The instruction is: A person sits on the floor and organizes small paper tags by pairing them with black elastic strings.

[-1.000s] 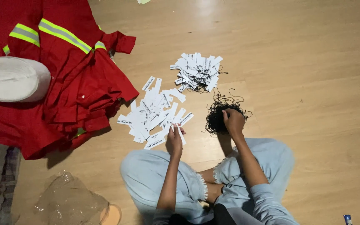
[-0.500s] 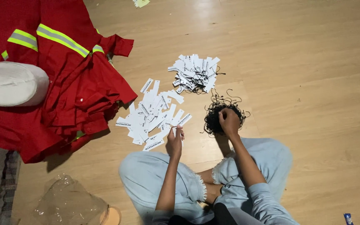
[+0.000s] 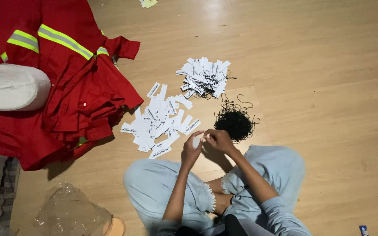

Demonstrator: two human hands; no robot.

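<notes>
I sit cross-legged on a wooden floor. My left hand pinches a small white paper tag in front of my knees. My right hand meets it from the right, fingertips on the same tag; whether it also carries a string I cannot tell. Just beyond my right hand lies a tangle of black strings. A loose spread of white tags lies beyond my left hand. Farther off sits a second heap of white tags with strings.
A pile of red work garments with yellow-grey reflective stripes covers the floor at left, with a white round cap-like object on top. A crumpled clear plastic bag lies near my left knee.
My right hand has left the black string tangle and come left to my left hand. My left hand has drawn back from the tag spread, and both now meet over one tag.
</notes>
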